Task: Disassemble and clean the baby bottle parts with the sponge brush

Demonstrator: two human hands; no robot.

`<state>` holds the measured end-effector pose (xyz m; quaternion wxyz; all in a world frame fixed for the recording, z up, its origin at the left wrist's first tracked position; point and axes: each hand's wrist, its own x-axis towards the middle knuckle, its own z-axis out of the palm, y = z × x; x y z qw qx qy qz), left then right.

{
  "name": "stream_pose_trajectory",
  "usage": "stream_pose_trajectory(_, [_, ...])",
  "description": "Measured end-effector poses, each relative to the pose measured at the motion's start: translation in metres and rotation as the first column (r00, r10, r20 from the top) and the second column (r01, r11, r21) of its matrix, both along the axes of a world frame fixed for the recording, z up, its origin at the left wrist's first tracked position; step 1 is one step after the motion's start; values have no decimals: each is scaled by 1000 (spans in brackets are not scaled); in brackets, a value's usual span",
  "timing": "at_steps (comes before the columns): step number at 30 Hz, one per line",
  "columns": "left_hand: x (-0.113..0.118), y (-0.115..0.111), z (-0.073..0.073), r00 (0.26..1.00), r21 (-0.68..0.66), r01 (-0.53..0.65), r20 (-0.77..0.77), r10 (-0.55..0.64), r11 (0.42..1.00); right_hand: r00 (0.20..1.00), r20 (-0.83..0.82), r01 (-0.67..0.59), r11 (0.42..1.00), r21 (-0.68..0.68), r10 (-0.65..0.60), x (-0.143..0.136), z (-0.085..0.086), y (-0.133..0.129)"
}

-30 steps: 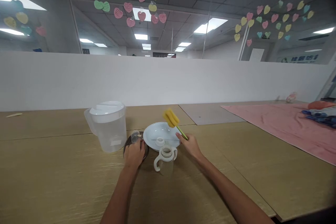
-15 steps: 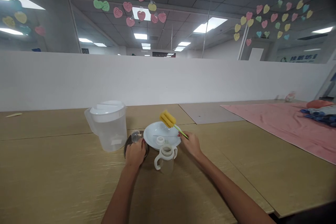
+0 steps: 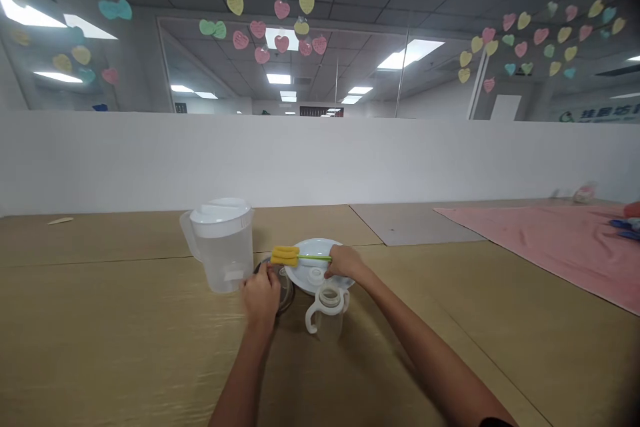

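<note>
My right hand [image 3: 345, 262] is closed around the green handle of a yellow sponge brush [image 3: 285, 255], held level with its head to the left. Just below the sponge head, my left hand [image 3: 263, 293] is closed on a small clear plastic cap [image 3: 285, 280], mostly covered by the fingers and hard to make out. Under that hand is a dark round metal dish [image 3: 289, 305], partly hidden. A white bowl [image 3: 320, 242] sits behind, with a white ring-shaped part [image 3: 315, 275] in it. In front stands an open clear bottle with white handles [image 3: 329, 310].
A lidded translucent pitcher [image 3: 225, 253] stands left of the dish on the wooden table [image 3: 150, 340]. Pink cloth [image 3: 560, 240] covers the right side. A white partition [image 3: 300, 160] runs along the back, below glass with heart-shaped notes.
The brush has swung left and down, from tilted over the white bowl to level beside my left hand. The camera view has shifted slightly to the left.
</note>
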<state>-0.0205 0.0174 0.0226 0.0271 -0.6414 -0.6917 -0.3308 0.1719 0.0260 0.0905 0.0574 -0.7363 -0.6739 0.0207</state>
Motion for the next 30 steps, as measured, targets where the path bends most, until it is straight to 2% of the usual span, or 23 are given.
stream_pose_trajectory(3, [-1,1,-2,995,205,2,95,-22,979,999,-30,-16,1000,6,17,1,8,2])
stream_pose_trajectory(5, [0,1,-2,988,344,36,131,-86,938,996,-86,-20,999,43,24,3,15,1])
stream_pose_trajectory(7, [2,-1,-1,974,449,121,120,-194,885,970,-239,-11,994,111,37,3,21,-1])
stream_pose_trajectory(9, [6,-3,1,943,504,233,91,-320,831,890,-450,1,984,177,80,-1,23,-4])
stream_pose_trajectory(12, [13,-7,4,877,508,353,112,-467,786,679,-710,-32,973,228,188,-13,18,-9])
stream_pose_trajectory(14, [15,-8,5,849,486,381,152,-506,786,544,-804,-69,967,244,241,-21,14,-12])
stream_pose_trajectory(16, [16,-7,5,845,461,387,169,-507,799,463,-847,-88,964,249,261,-26,10,-15])
stream_pose_trajectory(24, [20,-7,-1,874,425,396,98,-476,814,324,-922,-68,977,202,212,-34,4,-20])
stream_pose_trajectory(27, [21,-7,-2,881,430,391,80,-466,814,319,-920,-139,971,194,230,-36,4,-24])
stream_pose_trajectory(30, [21,-7,-3,874,439,393,95,-477,808,356,-890,-242,948,207,285,-36,7,-27])
